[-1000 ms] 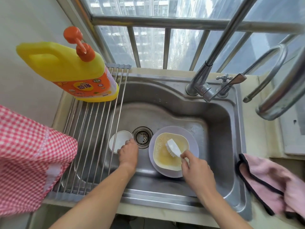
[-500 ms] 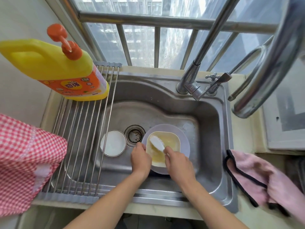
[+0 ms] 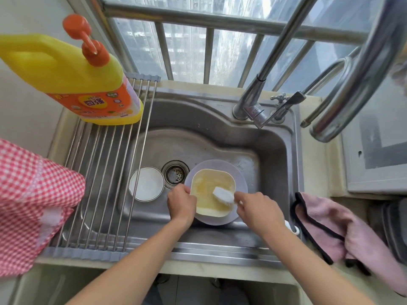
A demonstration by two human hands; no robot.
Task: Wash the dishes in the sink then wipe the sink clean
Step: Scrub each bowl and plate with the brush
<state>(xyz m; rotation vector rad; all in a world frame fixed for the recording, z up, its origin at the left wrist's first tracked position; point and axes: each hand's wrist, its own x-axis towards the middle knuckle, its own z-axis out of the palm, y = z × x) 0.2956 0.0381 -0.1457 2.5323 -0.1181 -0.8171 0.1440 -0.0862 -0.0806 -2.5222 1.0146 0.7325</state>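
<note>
A square cream bowl (image 3: 209, 190) sits on a pale purple plate (image 3: 240, 175) in the steel sink (image 3: 275, 155), right of the drain (image 3: 175, 173). My left hand (image 3: 181, 203) grips the bowl's left rim. My right hand (image 3: 259, 210) holds a white dish brush (image 3: 222, 194) whose head rests inside the bowl near its right side; the handle's end pokes out behind my wrist. A small round white dish (image 3: 147, 183) lies left of the drain, partly under the rack's rods.
A roll-up drying rack (image 3: 103, 177) covers the sink's left part, with a yellow detergent bottle (image 3: 72, 78) on its far end. A red checked cloth (image 3: 28, 199) lies left, a pink cloth (image 3: 343, 230) right. The tap (image 3: 255, 106) rises behind the sink.
My left hand left the sink floor near the white dish and took hold of the bowl's left rim. The brush moved from the bowl's left part toward its right side.
</note>
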